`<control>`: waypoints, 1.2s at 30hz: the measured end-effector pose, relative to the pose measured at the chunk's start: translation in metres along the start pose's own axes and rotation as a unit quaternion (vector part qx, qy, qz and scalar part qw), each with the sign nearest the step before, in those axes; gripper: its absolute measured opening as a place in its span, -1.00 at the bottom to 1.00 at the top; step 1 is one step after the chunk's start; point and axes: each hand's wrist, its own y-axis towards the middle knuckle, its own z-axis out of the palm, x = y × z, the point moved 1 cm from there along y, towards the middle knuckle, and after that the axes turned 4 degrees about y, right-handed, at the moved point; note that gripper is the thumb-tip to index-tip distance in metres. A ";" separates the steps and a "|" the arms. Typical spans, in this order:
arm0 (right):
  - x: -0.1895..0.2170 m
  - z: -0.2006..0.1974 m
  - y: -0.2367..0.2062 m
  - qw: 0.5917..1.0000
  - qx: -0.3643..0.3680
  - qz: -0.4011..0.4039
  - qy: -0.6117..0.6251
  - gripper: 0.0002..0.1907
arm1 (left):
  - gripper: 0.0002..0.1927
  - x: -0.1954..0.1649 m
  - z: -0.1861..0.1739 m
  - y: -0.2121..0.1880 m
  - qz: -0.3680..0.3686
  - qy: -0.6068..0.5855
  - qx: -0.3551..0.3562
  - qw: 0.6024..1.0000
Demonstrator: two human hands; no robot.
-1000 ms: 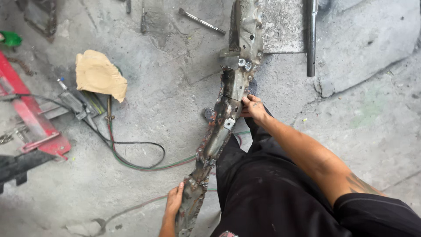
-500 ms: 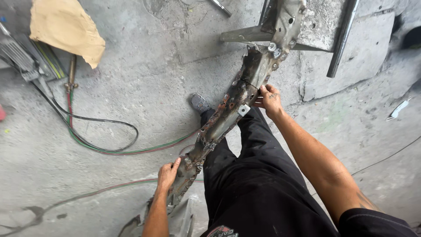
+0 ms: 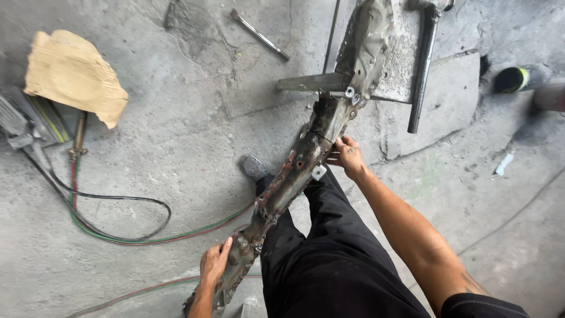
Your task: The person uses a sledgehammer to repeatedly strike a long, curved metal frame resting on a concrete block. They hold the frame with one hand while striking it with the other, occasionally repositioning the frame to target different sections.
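A long rusty, scorched metal beam (image 3: 306,153) runs from the bottom centre up to the top right, lying over my black-trousered leg (image 3: 329,247). My left hand (image 3: 215,263) grips its near lower end. My right hand (image 3: 348,156) holds the beam's middle from the right side, fingers curled on its edge beside a small white tag. The far end of the beam rests on a flat metal plate (image 3: 406,70) with bolts showing.
A torn piece of cardboard (image 3: 73,76) lies at the upper left over tools. Red, green and black hoses (image 3: 118,232) loop across the concrete floor from a cutting torch (image 3: 76,141). A steel rod (image 3: 259,34) and a dark pipe (image 3: 422,70) lie near the plate. Another person's shoe (image 3: 521,78) is at right.
The view has shifted right and down. Both hands stay on the beam, and the right hand has slid slightly along it; the cardboard and hoses now sit further left.
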 end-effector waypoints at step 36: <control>0.175 -0.175 0.035 0.983 -0.054 -0.099 -0.145 -0.63 | -0.20 -0.016 0.024 -0.041 -0.037 -0.003 0.013 0.999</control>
